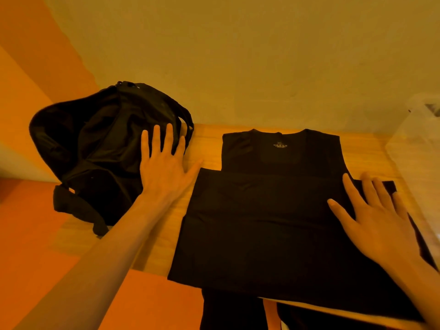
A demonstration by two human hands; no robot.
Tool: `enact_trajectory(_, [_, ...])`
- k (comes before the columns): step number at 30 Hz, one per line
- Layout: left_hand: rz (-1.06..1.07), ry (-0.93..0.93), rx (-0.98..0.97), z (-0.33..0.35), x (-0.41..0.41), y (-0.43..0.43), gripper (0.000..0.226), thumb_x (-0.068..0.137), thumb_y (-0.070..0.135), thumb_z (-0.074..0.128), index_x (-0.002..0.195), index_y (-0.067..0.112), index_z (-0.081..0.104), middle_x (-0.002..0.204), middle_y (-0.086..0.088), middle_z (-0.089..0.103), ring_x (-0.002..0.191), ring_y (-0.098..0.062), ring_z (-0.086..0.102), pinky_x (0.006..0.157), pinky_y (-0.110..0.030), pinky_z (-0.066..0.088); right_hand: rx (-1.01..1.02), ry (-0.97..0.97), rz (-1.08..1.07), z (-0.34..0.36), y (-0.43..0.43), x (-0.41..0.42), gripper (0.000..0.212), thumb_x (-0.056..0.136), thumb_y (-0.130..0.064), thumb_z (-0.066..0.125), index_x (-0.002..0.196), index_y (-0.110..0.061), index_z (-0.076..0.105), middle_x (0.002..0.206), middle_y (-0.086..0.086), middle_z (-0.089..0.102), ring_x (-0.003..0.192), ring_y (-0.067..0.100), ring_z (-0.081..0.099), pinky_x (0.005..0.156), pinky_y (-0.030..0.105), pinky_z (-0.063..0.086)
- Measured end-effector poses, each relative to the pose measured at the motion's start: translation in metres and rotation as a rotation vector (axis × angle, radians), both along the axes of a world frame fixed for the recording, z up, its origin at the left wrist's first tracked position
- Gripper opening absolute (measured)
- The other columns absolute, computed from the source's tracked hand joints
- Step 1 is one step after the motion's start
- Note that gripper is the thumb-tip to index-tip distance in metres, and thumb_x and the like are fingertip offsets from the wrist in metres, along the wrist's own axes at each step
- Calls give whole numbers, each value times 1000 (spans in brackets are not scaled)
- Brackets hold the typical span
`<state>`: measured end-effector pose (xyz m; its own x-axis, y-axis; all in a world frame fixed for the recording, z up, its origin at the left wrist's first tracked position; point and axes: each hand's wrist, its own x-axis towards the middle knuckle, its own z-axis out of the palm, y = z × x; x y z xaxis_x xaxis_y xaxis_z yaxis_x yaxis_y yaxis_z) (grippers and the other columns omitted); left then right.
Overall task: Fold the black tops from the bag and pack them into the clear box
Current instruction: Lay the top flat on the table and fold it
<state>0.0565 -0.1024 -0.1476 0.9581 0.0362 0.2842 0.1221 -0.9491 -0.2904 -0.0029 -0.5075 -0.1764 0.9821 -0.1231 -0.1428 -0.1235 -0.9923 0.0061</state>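
Observation:
A black sleeveless top (266,217) lies flat on the wooden table (209,144), neck toward the wall, with a small label below the collar. Its lower part hangs over the table's near edge. A black bag (95,148) sits open at the table's left end, with dark cloth inside. My left hand (164,167) reaches over the bag's right side, fingers straight and spread, holding nothing. My right hand (378,217) lies flat on the top's right side, fingers spread. The clear box (419,148) stands at the right edge, only partly in view.
A plain wall rises right behind the table. The floor to the left and below is orange. A bag strap (78,210) hangs over the table's left front corner. Bare wood shows between the bag and the top.

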Motion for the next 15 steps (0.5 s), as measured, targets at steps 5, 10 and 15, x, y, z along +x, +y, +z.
enact_trajectory(5, [-188, 126, -254, 9, -40, -67, 84, 93, 80, 2, 161, 32, 14, 170, -12, -6, 156, -34, -11, 126, -53, -1, -35, -33, 3, 15, 10, -7, 81, 87, -75, -3, 158, -36, -12, 168, 10, -8, 154, 26, -12, 124, 51, -8])
enact_trajectory(10, [-214, 342, -317, -21, -77, -116, 86, 88, 84, -1, 160, 37, -7, 167, -5, -24, 152, -29, -25, 126, -49, -9, -16, -21, 112, 18, 38, -7, 80, 87, -77, -5, 157, -39, -11, 168, 9, -8, 154, 24, -13, 121, 48, -12])
enact_trajectory(15, [-105, 352, -313, -34, -79, -107, 91, 84, 87, -4, 159, 36, -14, 168, -8, -21, 154, -28, -21, 126, -46, -9, -2, -2, -50, 3, 15, -10, 86, 83, -80, -6, 158, -38, -12, 168, 10, -10, 154, 27, -15, 124, 54, -4])
